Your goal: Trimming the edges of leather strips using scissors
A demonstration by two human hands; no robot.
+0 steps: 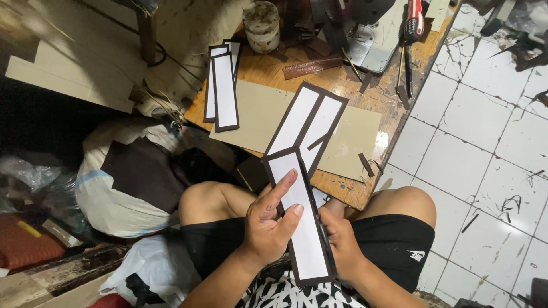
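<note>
At the lower centre of the frame I have my left hand (268, 219) clamped on a long white strip with a dark brown leather border (302, 222), thumb and forefinger pressed flat on its white face, while my right hand (341, 242) grips its right edge from beneath, fingers closed around it. The strip rises tilted from my lap toward the worn wooden surface (342, 85), its upper end overlapping two similar dark-bordered white strips (311, 122) lying on a tan cardboard sheet (257, 111). Two more bordered strips (224, 85) lie at the surface's left edge, near a grimy round jar (261, 25) at the upper centre.
</note>
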